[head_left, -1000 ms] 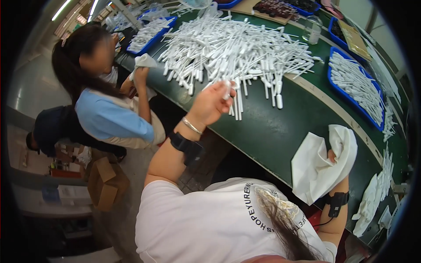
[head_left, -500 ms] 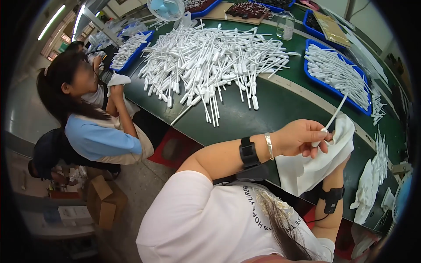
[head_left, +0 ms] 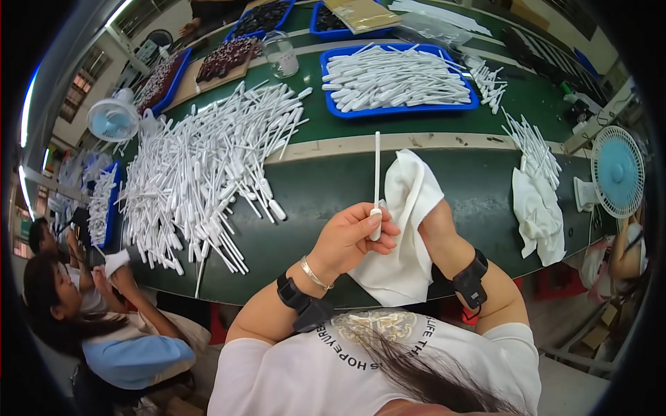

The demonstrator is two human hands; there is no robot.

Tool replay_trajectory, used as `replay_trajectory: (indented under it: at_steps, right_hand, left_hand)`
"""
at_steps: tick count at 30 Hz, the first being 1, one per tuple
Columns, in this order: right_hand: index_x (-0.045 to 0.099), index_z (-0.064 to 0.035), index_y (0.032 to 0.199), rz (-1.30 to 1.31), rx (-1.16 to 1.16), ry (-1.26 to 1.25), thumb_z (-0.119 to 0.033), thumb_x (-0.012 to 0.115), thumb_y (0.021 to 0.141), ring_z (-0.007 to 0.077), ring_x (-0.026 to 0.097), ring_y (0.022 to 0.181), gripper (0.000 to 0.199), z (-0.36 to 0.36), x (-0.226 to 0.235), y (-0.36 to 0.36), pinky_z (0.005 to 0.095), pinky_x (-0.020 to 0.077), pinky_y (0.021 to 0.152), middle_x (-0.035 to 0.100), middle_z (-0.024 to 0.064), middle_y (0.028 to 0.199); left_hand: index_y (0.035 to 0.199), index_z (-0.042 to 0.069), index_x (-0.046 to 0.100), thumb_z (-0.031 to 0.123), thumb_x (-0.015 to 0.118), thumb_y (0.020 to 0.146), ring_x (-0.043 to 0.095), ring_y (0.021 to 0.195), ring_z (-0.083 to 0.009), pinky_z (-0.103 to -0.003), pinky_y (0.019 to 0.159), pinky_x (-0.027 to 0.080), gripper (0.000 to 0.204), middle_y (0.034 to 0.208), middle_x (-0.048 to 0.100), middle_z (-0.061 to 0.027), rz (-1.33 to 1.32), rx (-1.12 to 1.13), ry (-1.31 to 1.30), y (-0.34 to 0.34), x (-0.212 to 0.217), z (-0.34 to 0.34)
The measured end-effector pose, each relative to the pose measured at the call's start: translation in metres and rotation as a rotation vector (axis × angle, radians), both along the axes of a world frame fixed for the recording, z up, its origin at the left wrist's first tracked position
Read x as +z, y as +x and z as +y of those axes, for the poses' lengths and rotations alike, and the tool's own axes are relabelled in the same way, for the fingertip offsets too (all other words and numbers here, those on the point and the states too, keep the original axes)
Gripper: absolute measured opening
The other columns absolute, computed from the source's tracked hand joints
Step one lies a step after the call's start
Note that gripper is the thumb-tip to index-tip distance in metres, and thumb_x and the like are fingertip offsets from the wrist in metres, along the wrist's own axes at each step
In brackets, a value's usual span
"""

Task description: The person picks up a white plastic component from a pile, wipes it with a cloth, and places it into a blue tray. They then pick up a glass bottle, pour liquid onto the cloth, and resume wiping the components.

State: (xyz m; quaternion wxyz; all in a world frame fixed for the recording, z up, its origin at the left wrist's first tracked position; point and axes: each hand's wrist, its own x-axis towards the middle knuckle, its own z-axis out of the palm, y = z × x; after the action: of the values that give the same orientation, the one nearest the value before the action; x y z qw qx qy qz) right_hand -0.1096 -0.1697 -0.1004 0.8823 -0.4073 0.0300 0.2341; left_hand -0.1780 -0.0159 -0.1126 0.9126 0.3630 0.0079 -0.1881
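Observation:
My left hand (head_left: pixel 347 239) is closed on a thin white plastic stick with a thick handle (head_left: pixel 377 170). It points upright, thick end down between my thumb and fingers. Draped over my right hand (head_left: pixel 438 225) is a white cloth (head_left: pixel 399 270); the fingers are mostly hidden under it, closed around its folds. The cloth hangs down close beside the stick's thick end. To the left, a large heap of similar white sticks (head_left: pixel 201 166) covers the green table (head_left: pixel 312 182).
Beyond the wooden strip stands a blue tray (head_left: pixel 406 109) full of white sticks. Another cloth (head_left: pixel 538 215) and more sticks (head_left: pixel 533 149) lie at right, near a fan (head_left: pixel 617 172). A clear jar (head_left: pixel 281 59) stands behind the heap. A co-worker (head_left: pixel 132 347) sits at left.
My view has swung to the right, so the heap and co-worker sit farther left in the picture. The stick is now upright instead of slanted; both hands keep their holds.

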Motion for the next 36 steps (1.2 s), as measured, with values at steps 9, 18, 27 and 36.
replay_trajectory:
  at_steps: [9, 18, 27, 36]
  right_hand:
    - [0.049, -0.0066, 0.11, 0.047, 0.081, 0.105, -0.028, 0.044, 0.088, 0.0138, 0.054, 0.084, 0.032, -0.006, -0.004, 0.002, 0.0262, 0.0439, 0.074, 0.055, 0.003, 0.094]
    - [0.05, -0.0022, 0.109, -0.005, 0.043, 0.067, -0.026, 0.042, 0.087, 0.0181, 0.057, 0.084, 0.033, -0.001, -0.009, -0.008, 0.0299, 0.0464, 0.073, 0.057, 0.0088, 0.098]
    - [0.049, -0.0008, 0.111, -0.274, 0.3, -0.42, -0.007, 0.049, 0.081, 0.014, 0.057, 0.078, 0.03, 0.0, -0.015, -0.024, 0.0243, 0.0459, 0.065, 0.058, 0.0074, 0.091]
    - [0.052, 0.0006, 0.106, -0.737, 0.021, -0.557, -0.005, 0.051, 0.079, 0.0158, 0.055, 0.086, 0.028, 0.006, -0.026, -0.02, 0.0261, 0.0434, 0.076, 0.058, 0.0069, 0.095]
  left_hand:
    - [0.1, 0.0, 0.051, 0.013, 0.044, 0.088, 0.061, 0.072, -0.019, -0.031, 0.064, 0.051, 0.019, 0.09, 0.06, -0.0159, 0.013, 0.063, 0.048, 0.0, -0.004, 0.0]
    - [0.099, -0.001, 0.052, 0.015, 0.046, 0.088, 0.059, 0.068, -0.0144, -0.027, 0.062, 0.05, 0.02, 0.085, 0.061, -0.0105, -0.049, 0.173, 0.349, -0.002, -0.002, -0.016]
    - [0.092, 0.003, 0.056, 0.011, 0.05, 0.082, 0.059, 0.063, -0.0183, -0.028, 0.056, 0.047, 0.014, 0.07, 0.06, -0.009, -0.246, 0.28, 1.046, -0.003, -0.013, -0.015]
    - [0.095, 0.005, 0.059, 0.008, 0.058, 0.071, 0.059, 0.069, -0.0271, -0.031, 0.059, 0.047, 0.024, 0.082, 0.061, -0.0123, -0.756, 0.403, 1.486, -0.01, -0.016, -0.013]
